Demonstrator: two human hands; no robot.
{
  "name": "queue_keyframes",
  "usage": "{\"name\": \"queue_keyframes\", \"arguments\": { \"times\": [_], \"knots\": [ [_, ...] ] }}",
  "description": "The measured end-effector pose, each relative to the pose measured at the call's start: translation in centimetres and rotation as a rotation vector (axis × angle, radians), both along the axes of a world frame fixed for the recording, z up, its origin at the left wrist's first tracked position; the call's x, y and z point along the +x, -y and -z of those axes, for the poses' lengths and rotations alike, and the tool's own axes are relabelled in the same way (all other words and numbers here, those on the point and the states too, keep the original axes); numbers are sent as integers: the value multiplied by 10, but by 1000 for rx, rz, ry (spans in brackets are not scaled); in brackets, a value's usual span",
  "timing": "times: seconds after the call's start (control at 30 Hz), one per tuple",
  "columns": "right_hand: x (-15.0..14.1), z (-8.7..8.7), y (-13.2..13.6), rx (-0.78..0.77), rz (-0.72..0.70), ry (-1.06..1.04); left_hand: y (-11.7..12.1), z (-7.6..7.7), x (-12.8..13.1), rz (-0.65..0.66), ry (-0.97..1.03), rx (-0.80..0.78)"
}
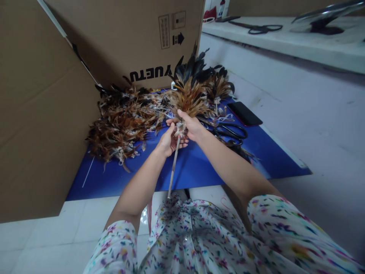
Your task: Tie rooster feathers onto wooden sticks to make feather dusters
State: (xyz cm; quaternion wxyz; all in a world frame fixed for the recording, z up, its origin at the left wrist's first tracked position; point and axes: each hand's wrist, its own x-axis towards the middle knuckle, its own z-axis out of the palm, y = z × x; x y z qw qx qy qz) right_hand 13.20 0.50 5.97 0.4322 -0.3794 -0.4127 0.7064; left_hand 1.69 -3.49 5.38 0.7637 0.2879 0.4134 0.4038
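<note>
Between my hands is a feather duster (190, 95), its brown and black plumes pointing away from me and its thin stick (173, 171) running back towards my body. My left hand (170, 141) curls around the stick just below the feathers, thumb up. Against the feather bases presses my right hand (191, 125), its thumb stretched along them. Whitish quill ends show between the two hands. To the left lies a large heap of loose brown feathers (119, 125). Black-handled scissors (230, 131) rest just right of my right hand.
A blue table top (199, 171) carries all this. A phone (245, 113) lies at its right edge. Tall cardboard (114, 42) stands behind and at the left. On a white ledge (268, 47) at upper right lies another pair of scissors (264, 29).
</note>
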Motion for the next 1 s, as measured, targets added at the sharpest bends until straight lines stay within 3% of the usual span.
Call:
{"name": "queue_keyframes", "arguments": {
  "times": [0.2, 0.53, 1.0],
  "knots": [
    [11, 6, 1, 49, -37, 21, -3, 4, 0, 63, 156, -59],
    [11, 14, 1, 75, -206, -45, -2, 8, 0, 167, 277, -5],
    [11, 16, 2, 65, -228, -39, -6, 9, -9, 307, 184, 51]
  ]
}}
